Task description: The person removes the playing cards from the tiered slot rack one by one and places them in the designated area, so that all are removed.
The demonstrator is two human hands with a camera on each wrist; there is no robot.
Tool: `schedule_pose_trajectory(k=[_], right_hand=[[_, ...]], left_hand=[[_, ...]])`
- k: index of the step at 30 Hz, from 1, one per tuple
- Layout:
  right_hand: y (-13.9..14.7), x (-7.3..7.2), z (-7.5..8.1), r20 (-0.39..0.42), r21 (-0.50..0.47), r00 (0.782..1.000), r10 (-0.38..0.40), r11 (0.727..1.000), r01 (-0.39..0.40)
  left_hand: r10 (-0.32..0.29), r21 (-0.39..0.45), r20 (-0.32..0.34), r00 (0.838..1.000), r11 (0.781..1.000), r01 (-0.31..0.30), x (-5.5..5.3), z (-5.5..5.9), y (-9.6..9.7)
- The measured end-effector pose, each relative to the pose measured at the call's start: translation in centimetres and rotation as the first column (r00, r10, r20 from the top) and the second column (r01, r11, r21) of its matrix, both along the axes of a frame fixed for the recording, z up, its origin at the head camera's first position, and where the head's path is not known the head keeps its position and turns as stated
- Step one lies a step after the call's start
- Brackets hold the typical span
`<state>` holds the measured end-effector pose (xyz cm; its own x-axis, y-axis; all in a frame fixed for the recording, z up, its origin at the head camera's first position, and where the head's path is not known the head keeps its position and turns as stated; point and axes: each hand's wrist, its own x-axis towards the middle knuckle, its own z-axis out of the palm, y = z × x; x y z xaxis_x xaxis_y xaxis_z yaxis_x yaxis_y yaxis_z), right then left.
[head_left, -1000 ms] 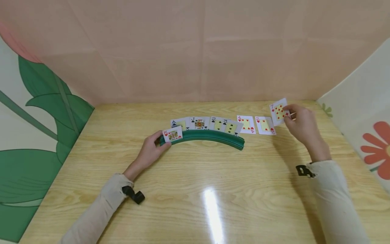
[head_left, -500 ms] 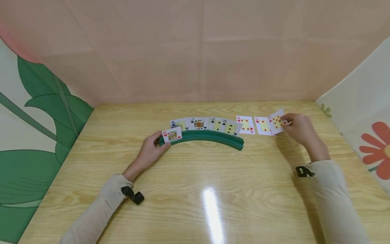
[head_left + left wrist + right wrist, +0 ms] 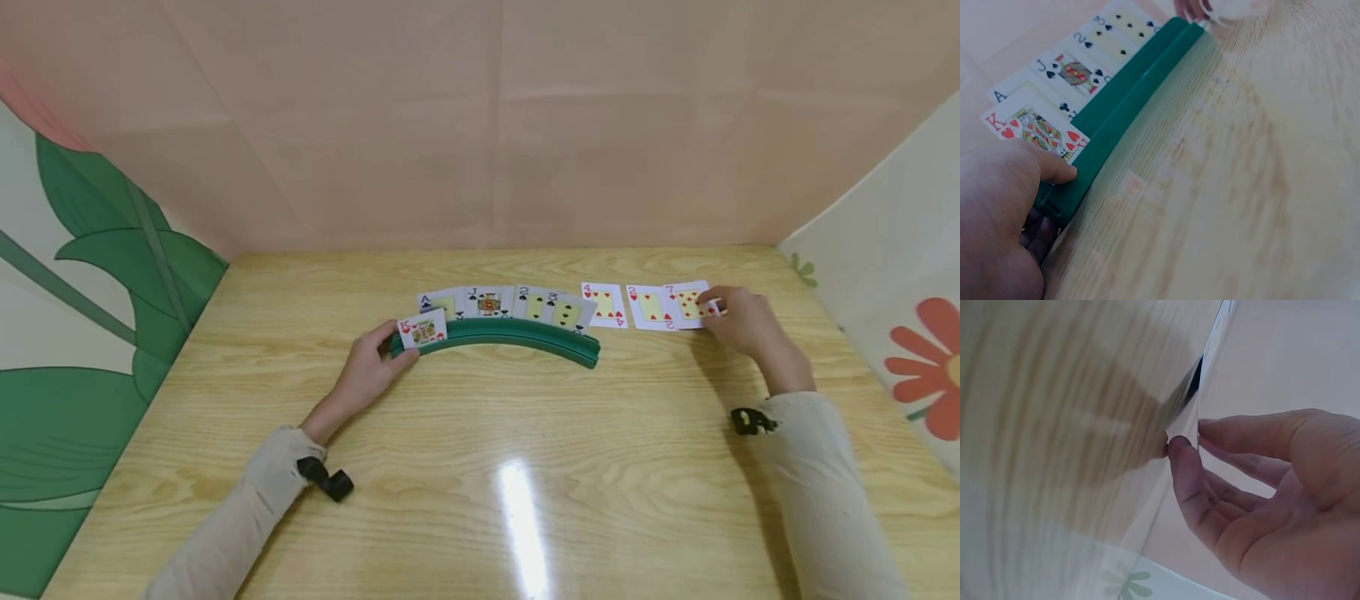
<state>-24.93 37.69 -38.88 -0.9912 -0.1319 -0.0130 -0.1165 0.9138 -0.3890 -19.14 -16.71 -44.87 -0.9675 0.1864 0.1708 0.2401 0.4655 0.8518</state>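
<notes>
A curved green card holder [image 3: 510, 332] stands on the table, its left end gripped by my left hand [image 3: 367, 367], with the thumb in front. The king of hearts [image 3: 423, 331] leans in its front groove, just above that thumb. Behind, an ace [image 3: 437, 302], a jack [image 3: 490, 302] and two spade number cards [image 3: 551, 308] stand in a row. My right hand [image 3: 742, 321] pinches the right edge of the seven of diamonds [image 3: 686, 304] between thumb and fingers. That card overlaps the two of hearts [image 3: 648, 304]. In the right wrist view the pinched edge [image 3: 1185, 425] is tilted up from the wood.
The four of hearts [image 3: 602, 302] lies left of the two of hearts, close behind the holder's right end. A plain pink wall covering [image 3: 480, 125] rises along the table's back edge, and printed panels flank both sides. Bare wood [image 3: 420, 467] stretches in front of the holder.
The right hand has lowered the seven of diamonds from a raised, tilted position down to the table beside the two of hearts, straightening it. The left hand keeps its grip on the holder.
</notes>
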Motion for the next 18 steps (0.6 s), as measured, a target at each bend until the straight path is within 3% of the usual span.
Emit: schedule_pose_trajectory(k=[8, 18], right_hand=[[0.44, 0.18, -0.01, 0.039, 0.024, 0.999, -0.035, 0.999, 0.034], [0.82, 0.09, -0.36, 0.032, 0.066, 0.999, -0.002, 0.998, 0.0]], left_hand=[[-0.006, 0.012, 0.012, 1.0, 1.0, 0.005, -0.01, -0.12, 0.03], [-0.003, -0.004, 0.009, 1.0, 1.0, 0.003, 0.13, 0.03, -0.01]])
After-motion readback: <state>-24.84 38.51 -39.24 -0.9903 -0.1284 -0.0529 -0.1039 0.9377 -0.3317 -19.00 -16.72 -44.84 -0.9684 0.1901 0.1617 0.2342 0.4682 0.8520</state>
